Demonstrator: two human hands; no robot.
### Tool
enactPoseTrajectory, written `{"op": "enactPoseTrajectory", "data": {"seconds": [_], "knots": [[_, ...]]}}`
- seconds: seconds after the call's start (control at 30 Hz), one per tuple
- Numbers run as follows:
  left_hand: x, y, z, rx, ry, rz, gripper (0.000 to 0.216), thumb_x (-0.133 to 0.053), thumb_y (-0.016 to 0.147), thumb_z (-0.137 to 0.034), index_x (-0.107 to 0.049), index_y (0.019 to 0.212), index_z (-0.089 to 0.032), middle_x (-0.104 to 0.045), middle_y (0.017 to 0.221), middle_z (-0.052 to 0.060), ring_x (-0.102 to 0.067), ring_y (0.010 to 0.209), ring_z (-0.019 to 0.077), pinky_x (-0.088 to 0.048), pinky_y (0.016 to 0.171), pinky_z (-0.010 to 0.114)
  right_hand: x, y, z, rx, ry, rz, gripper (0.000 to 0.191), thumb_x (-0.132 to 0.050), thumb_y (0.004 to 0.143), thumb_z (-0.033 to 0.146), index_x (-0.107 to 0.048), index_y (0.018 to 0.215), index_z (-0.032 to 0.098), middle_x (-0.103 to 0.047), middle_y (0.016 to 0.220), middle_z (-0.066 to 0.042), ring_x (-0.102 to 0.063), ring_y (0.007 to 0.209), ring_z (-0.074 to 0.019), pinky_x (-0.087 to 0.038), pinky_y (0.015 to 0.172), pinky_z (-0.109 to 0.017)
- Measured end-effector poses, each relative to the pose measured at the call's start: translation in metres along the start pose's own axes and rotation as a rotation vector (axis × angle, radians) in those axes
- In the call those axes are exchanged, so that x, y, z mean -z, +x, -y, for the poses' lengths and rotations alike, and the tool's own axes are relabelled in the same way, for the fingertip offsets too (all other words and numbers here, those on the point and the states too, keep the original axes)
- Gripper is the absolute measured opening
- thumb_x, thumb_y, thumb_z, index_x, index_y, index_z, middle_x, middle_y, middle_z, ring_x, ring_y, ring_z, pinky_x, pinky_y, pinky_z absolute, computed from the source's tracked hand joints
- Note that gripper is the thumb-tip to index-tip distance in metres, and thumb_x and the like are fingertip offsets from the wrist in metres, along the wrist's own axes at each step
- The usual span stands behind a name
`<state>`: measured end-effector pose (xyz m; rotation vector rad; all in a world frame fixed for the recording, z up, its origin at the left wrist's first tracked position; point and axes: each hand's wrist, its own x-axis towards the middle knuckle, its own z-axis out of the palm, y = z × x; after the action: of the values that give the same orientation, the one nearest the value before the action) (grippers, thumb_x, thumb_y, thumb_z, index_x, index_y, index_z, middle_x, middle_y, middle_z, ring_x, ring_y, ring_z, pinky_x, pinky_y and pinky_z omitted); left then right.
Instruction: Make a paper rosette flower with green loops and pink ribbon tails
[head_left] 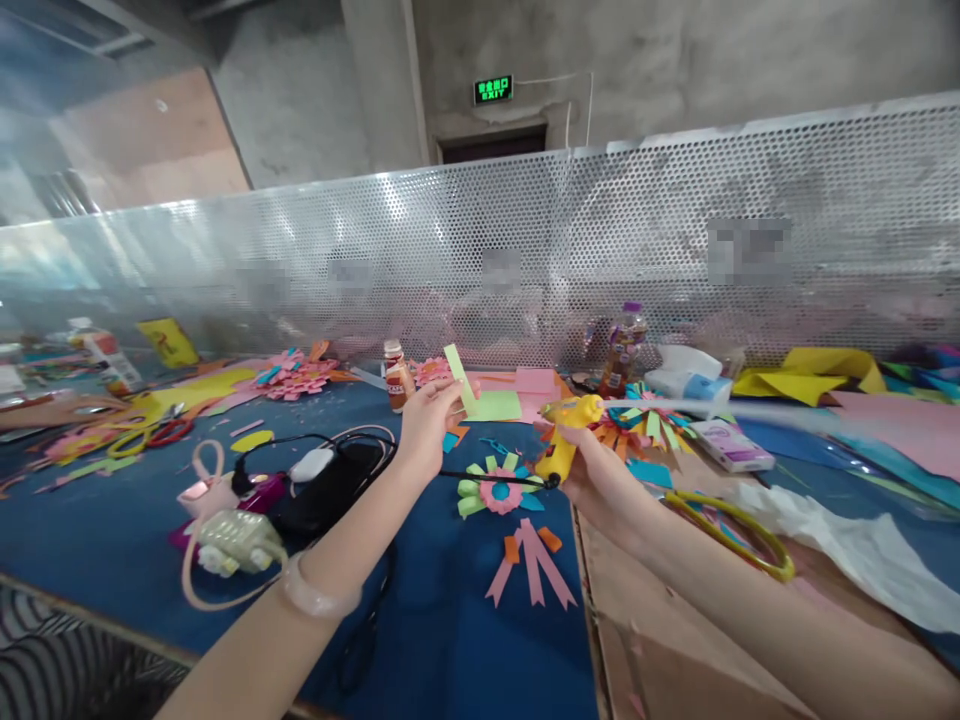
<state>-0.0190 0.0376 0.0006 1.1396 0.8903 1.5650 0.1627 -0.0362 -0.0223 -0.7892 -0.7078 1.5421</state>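
Note:
Between the fingers of my left hand (429,420) is a light green paper strip (458,375), held upright. My right hand (589,480) is wrapped round a yellow hot glue gun (566,430), with a long glue stick (675,405) jutting from its back to the right. The gun's nozzle points left toward the strip, its tip partly hidden by the fingers. Below, on the blue table, lies a paper flower (501,490) with green and blue petals and a pink ring. Nearer me are pink paper ribbons (534,565) with notched ends and orange pieces.
A pouch-like black item (330,490) with cables lies left, beside a translucent squeezed object (238,543). Scissors (171,427) are farther left. Bottles (622,350) stand along the perforated metal divider (480,270). A yellow tape ring (731,530) and white tissue (847,545) lie right.

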Motion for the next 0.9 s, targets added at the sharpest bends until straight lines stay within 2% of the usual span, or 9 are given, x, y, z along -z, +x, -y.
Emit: {"op": "enactPoseTrajectory", "data": {"seconds": [0.17, 0.23, 0.47, 0.6, 0.73, 0.8, 0.9], "knots": [[0.01, 0.004, 0.014, 0.002, 0.045, -0.085, 0.028, -0.074, 0.062, -0.03, -0.067, 0.082, -0.011, -0.067, 0.074, 0.005, -0.062, 0.064, 0.0115, -0.046, 0.054, 0.017, -0.003, -0.009, -0.004, -0.024, 0.042, 0.033, 0.016, -0.053, 0.078, 0.021, -0.065, 0.089, 0.02, -0.067, 0.082, 0.0, -0.063, 0.076, -0.0158, -0.053, 0.071, -0.027], [0.011, 0.0, 0.014, -0.004, 0.053, -0.073, 0.027, -0.074, 0.062, -0.029, -0.068, 0.082, -0.012, -0.067, 0.074, 0.004, -0.061, 0.063, 0.0114, -0.048, 0.056, 0.019, -0.004, -0.012, -0.005, -0.033, 0.075, 0.051, 0.019, -0.052, 0.076, 0.019, -0.065, 0.09, 0.02, -0.067, 0.083, 0.0, -0.062, 0.075, -0.0159, -0.053, 0.071, -0.028], [0.002, -0.019, 0.002, -0.033, 0.048, -0.057, 0.025, -0.076, 0.061, -0.027, -0.065, 0.076, -0.011, -0.067, 0.069, 0.004, -0.065, 0.066, 0.0159, -0.053, 0.063, 0.026, -0.007, -0.023, -0.003, -0.082, 0.19, 0.169, 0.023, -0.045, 0.075, 0.023, -0.062, 0.09, 0.023, -0.057, 0.066, 0.001, -0.058, 0.061, -0.0158, -0.052, 0.063, -0.03], [-0.003, -0.027, 0.002, -0.056, 0.015, -0.079, 0.023, -0.075, 0.064, -0.025, -0.062, 0.075, -0.01, -0.067, 0.069, 0.004, -0.067, 0.066, 0.0166, -0.056, 0.071, 0.031, -0.01, -0.031, -0.003, -0.076, 0.154, 0.15, 0.027, -0.043, 0.074, 0.027, -0.062, 0.092, 0.022, -0.053, 0.062, -0.001, -0.054, 0.06, -0.0175, -0.051, 0.053, -0.029], [-0.008, -0.035, 0.008, -0.05, -0.004, -0.074, 0.024, -0.076, 0.064, -0.025, -0.061, 0.076, -0.009, -0.068, 0.074, 0.006, -0.069, 0.072, 0.0195, -0.057, 0.075, 0.035, -0.012, -0.035, -0.007, 0.003, 0.101, 0.12, 0.023, -0.046, 0.072, 0.027, -0.06, 0.089, 0.021, -0.046, 0.056, 0.001, -0.042, 0.048, -0.0142, -0.036, 0.031, -0.02], [-0.01, -0.039, 0.011, -0.057, -0.001, -0.061, 0.024, -0.074, 0.066, -0.026, -0.061, 0.079, -0.009, -0.067, 0.075, 0.006, -0.069, 0.074, 0.0204, -0.057, 0.077, 0.036, -0.013, -0.034, -0.01, 0.013, 0.022, 0.088, 0.018, -0.051, 0.072, 0.028, -0.059, 0.087, 0.021, -0.043, 0.053, 0.004, -0.035, 0.042, -0.0112, -0.029, 0.026, -0.017], [-0.011, -0.042, 0.015, -0.032, -0.049, -0.088, 0.023, -0.073, 0.068, -0.025, -0.061, 0.08, -0.01, -0.067, 0.075, 0.006, -0.069, 0.076, 0.0201, -0.056, 0.079, 0.036, -0.011, -0.033, -0.013, 0.038, -0.144, 0.026, 0.016, -0.06, 0.075, 0.035, -0.056, 0.075, 0.02, -0.038, 0.048, 0.007, -0.03, 0.034, -0.0078, -0.026, 0.025, -0.018]]}}
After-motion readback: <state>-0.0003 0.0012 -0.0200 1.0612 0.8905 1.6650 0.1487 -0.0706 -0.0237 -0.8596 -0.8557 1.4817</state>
